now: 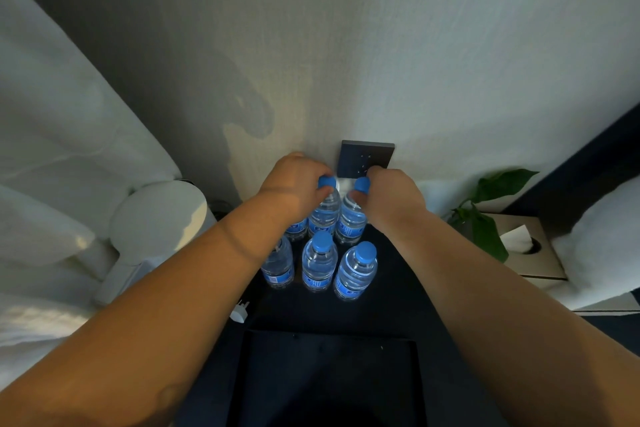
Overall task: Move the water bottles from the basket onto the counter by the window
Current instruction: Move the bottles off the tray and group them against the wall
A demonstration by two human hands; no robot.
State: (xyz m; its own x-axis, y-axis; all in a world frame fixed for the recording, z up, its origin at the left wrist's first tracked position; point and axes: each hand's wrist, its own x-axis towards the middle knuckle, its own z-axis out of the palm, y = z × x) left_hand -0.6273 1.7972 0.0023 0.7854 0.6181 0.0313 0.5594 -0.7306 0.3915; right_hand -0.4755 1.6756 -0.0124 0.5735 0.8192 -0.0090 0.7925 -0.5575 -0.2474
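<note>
Water bottles [325, 213]: left hand [294, 185], right hand [391, 199] each grip one at the cap, likely to seat it upright on bench [398, 288].

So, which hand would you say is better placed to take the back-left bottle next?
Probably the left hand: it grips the middle cap beside the back-left bottle, while the right hand grips the right cap.

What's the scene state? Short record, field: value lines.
left hand: grips cap of back middle bottle
right hand: grips cap of back right bottle
layout: six upright bottles, two rows of three, on dark counter
back left bottle: mostly hidden by left wrist
front row: untouched
behind: wall socket
right side: plant, tissue box
</note>
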